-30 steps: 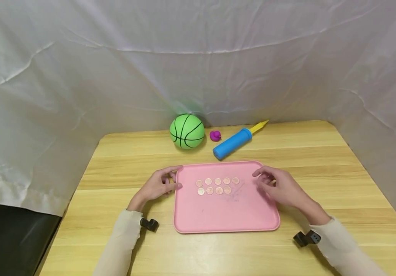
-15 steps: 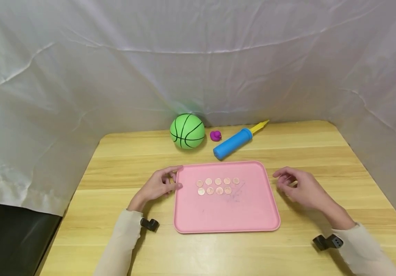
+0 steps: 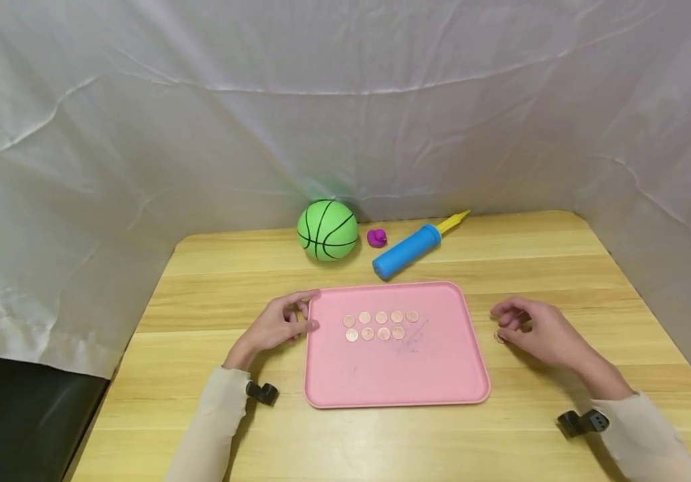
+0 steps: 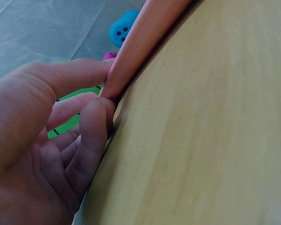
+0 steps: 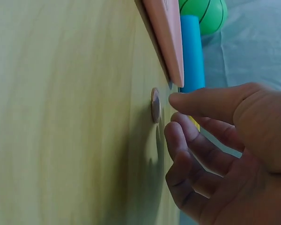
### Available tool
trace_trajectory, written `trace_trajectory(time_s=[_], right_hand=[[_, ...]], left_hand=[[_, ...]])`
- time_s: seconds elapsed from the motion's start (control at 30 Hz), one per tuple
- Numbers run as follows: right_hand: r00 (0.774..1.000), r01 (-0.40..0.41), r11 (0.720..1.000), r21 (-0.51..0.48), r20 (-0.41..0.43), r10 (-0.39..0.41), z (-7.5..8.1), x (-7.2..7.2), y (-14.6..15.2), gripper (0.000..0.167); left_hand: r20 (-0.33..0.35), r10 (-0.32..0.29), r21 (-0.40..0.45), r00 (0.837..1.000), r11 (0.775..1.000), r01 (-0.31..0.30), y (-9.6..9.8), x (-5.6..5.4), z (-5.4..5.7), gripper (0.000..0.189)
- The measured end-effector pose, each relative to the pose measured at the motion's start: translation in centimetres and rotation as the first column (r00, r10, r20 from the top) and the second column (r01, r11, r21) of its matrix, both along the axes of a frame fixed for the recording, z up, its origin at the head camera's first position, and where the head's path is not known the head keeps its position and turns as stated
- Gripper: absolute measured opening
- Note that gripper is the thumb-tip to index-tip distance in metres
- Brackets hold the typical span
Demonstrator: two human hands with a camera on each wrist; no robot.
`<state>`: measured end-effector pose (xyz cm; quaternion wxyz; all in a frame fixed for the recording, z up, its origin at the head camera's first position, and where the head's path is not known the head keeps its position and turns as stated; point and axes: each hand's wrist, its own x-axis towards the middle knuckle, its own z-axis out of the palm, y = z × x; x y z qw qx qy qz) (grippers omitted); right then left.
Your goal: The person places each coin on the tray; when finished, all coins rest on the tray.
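Note:
A pink tray [image 3: 394, 378] sits mid-table and bears several copper coins [image 3: 381, 318] in two rows. My left hand [image 3: 273, 323] grips its left rim near the far corner. In the left wrist view, the thumb [image 4: 82, 75] is on the rim and fingertips press the outer wall from beneath. To the right of the tray, my right hand [image 3: 538, 329] hovers low with fingers loosely curved. A single coin [image 5: 155, 105] shows at the wood just off its thumb tip in the right wrist view, not between the fingers. In the head view the thumb partly covers this coin.
Behind the tray, a green ball [image 3: 327, 231] with black lines, a small purple duck [image 3: 376, 237] and a blue hand pump [image 3: 407, 251] with a yellow nozzle stand along the table's back. Pale cloth [image 3: 345, 120] hangs behind the wooden table [image 3: 357, 445].
My right hand has moved rightward from over the tray's right edge to the wood beside it, and one coin now shows under its thumb. My left hand keeps its grip on the rim.

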<state>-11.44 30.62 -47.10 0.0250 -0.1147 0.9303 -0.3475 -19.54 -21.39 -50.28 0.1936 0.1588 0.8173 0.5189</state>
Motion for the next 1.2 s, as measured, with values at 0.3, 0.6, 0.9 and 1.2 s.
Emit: trace_trajectory(time_s=[0.3, 0.6, 0.9, 1.2], right_hand=[[1.0, -0.005, 1.0, 0.02, -0.006, 0.005, -0.13, 0.42, 0.32, 0.025], [1.0, -0.009, 1.0, 0.018, 0.014, 0.009, -0.19, 0.55, 0.14, 0.028], [0.997, -0.02, 0.999, 0.032, 0.075, 0.018, -0.03, 0.53, 0.04, 0.033], [0.994, -0.059, 0.997, 0.047, 0.095, 0.055, 0.02, 0.09, -0.15, 0.035]], left_hand=[[-0.014, -0.002, -0.007, 1.0, 1.0, 0.002, 0.03, 0.03, -0.08, 0.069], [-0.023, -0.005, -0.007, 1.0, 1.0, 0.005, -0.01, 0.02, -0.1, 0.068], [-0.014, 0.005, -0.004, 1.0, 1.0, -0.006, -0.01, 0.11, -0.31, 0.068], [-0.02, 0.003, -0.008, 1.0, 1.0, -0.003, -0.02, 0.01, -0.29, 0.069]])
